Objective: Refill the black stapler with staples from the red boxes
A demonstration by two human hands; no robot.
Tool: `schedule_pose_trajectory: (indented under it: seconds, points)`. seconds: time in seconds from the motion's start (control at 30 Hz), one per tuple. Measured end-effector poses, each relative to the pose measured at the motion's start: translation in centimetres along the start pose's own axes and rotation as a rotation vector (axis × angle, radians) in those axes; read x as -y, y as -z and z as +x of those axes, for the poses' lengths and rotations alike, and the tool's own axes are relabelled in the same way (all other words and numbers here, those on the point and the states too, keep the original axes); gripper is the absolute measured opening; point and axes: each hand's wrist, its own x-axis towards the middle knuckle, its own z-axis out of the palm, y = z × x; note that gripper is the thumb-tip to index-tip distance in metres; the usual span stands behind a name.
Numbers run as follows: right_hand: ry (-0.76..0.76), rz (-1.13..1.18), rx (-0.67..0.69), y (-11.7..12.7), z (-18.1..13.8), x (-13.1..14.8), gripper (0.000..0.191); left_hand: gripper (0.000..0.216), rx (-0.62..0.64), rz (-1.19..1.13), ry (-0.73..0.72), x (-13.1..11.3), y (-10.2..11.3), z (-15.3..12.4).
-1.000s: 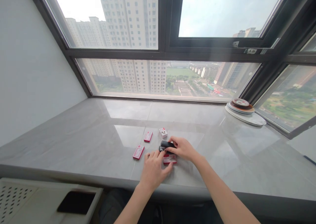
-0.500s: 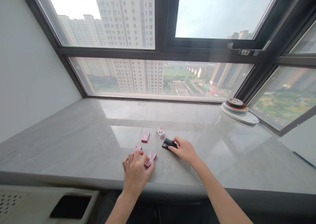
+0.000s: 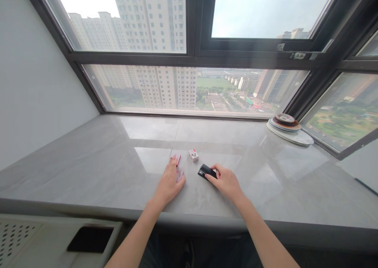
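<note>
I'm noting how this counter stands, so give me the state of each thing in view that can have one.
Right grip: closed on the stapler.
Stapler: held; whether fully shut, can't tell.
Left grip: reaching over the flat boxes; firmness unclear.
Far box: flat, partly covered.
Near box: partly covered.
White box: on the counter, apart from both hands.
Plates: stacked.

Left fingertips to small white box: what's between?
Head view: a red-edged box at the fingertips of the left hand, then bare countertop up to the white box.
</note>
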Motion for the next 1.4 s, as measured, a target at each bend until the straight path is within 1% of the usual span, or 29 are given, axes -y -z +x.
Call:
schedule_pose_trajectory:
  seconds: [0.07,0.2,0.3,0.43,0.5,0.6,0.7,0.8,0.9,0.97,1.07,1.2,1.3,1.4]
  points:
    - [-0.011,0.013,-0.009,0.1,-0.3,0.0,0.024,0.073,0.000,0.031,0.012,-0.1,-1.1,0.8]
    - [-0.058,0.076,-0.021,0.2,-0.9,-0.4,0.028,0.069,-0.022,0.156,0.009,-1.3,-3.1,2.3]
    - [-0.113,0.178,-0.023,-0.2,-1.2,-0.9,0.038,0.064,-0.033,0.241,-0.006,-2.9,-4.6,3.1]
    - [-0.237,0.422,0.065,-1.2,-1.8,-1.6,0.057,0.050,-0.064,0.253,-0.021,-4.9,-5.9,3.6]
    - [-0.283,0.510,0.095,-1.5,-2.1,-1.7,0.064,0.043,-0.071,0.232,-0.024,-5.4,-6.0,3.5]
    - [-0.287,0.625,0.105,-2.0,-2.3,-1.4,0.068,0.036,-0.048,0.201,-0.056,-5.5,-5.3,2.5]
    - [-0.271,0.787,0.166,-2.9,-2.3,-0.3,0.068,0.034,-0.021,0.189,-0.072,-5.5,-4.3,1.0]
    - [-0.227,0.871,0.241,-4.8,-2.3,1.4,0.063,0.034,-0.009,0.195,-0.061,-5.2,-3.2,-0.6]
    - [-0.170,0.882,0.305,-7.4,-1.8,3.3,0.053,0.035,-0.028,0.202,-0.050,-3.8,-2.1,-1.5]
    - [-0.126,0.878,0.348,-9.1,-1.0,4.6,0.047,0.035,-0.044,0.205,-0.045,-1.9,-1.0,-1.7]
    - [-0.070,0.867,0.431,-11.7,0.8,7.0,0.044,0.035,-0.067,0.209,-0.038,1.9,1.0,-1.7]
    - [-0.038,0.830,0.530,-14.6,3.8,10.9,0.046,0.033,-0.100,0.243,-0.028,7.6,3.9,-1.1]
    - [-0.034,0.812,0.531,-16.1,5.6,13.2,0.047,0.034,-0.103,0.262,-0.014,10.9,5.3,-0.1]
    - [-0.049,0.804,0.511,-16.6,6.4,14.4,0.051,0.035,-0.100,0.259,0.005,12.6,5.9,0.9]
